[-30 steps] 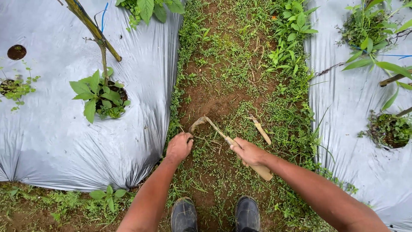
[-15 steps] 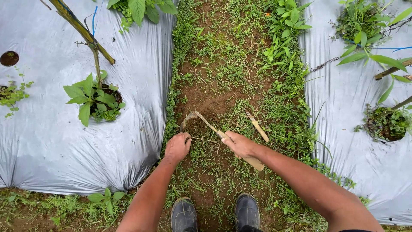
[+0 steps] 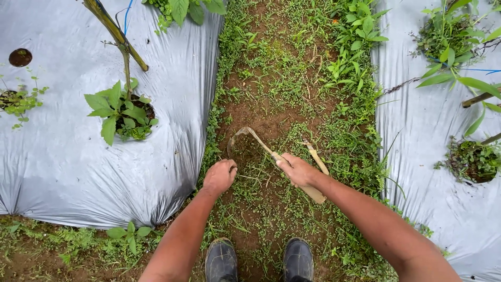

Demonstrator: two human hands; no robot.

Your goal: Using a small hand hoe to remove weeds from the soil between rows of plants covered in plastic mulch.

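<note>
Far left: silver plastic mulch sheet (image 3: 68, 167) over a raised bed, wrinkled, lower edge tucked into soil. Round planting hole (image 3: 20, 57) near top left, dark inside. Small weedy seedling (image 3: 18, 102) just below it at the frame edge. Leafy green plant (image 3: 122, 112) growing out of another hole in the sheet, thin stem rising to a slanted bamboo stake (image 3: 116, 32). Blue string (image 3: 126, 14) beside the stake top.

Centre: furrow path (image 3: 271, 68) of brown soil patched with low weeds and grass. Left hand (image 3: 219, 176) closed in a loose fist, knuckles up, down in the weeds just left of the blade; what the fingers pinch cannot be told, likely grass blades. Curved sickle (image 3: 249, 140), blade hooked leftward, tip on bare soil just above the left hand. Right hand (image 3: 295, 170) wrapped tight round the sickle's wooden handle, handle end sticking out below the wrist. Short pale stick (image 3: 315, 155) lying just right of the right hand. Two dark rubber boots (image 3: 258, 259) at bottom edge, side by side, toes pointing up the path.

Right: taller broad-leaf weeds (image 3: 360, 47) along the path edge. Second mulch sheet (image 3: 417, 172), with leafy plants in holes at top and at far right.
</note>
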